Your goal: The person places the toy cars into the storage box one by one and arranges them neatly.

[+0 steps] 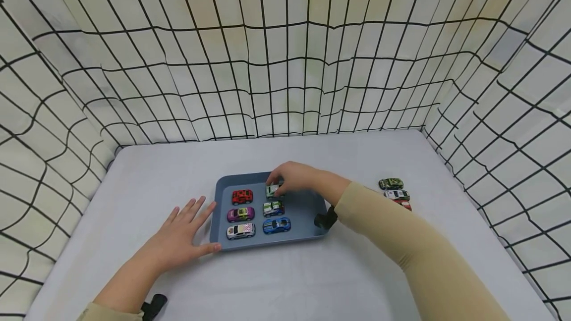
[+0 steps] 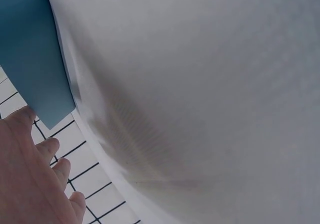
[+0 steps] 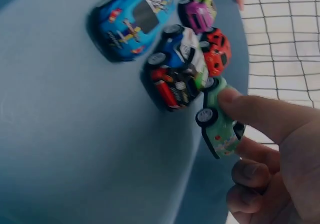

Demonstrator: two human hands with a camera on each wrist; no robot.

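Observation:
My right hand (image 1: 298,176) reaches over the far side of a blue-grey tray (image 1: 305,212) and pinches a light green toy car (image 3: 218,125) between thumb and fingers. Whether its wheels touch the tray, I cannot tell. In the tray, a red car (image 1: 242,196), a purple car (image 1: 241,214) and a white patterned car (image 1: 241,231) form a left column. Nearer me than the green car stand a green-and-white car (image 1: 273,208) and a blue car (image 1: 276,225). My left hand (image 1: 180,237) lies with fingers spread at the tray's left edge, thumb by its near corner.
Right of the tray, a camouflage car (image 1: 390,184), a white car (image 1: 396,195) and a red car (image 1: 404,204) sit on the white table (image 1: 178,167); my right sleeve partly covers the red one. Black-grid netting (image 1: 285,53) with pale cloth encloses the table's back and sides.

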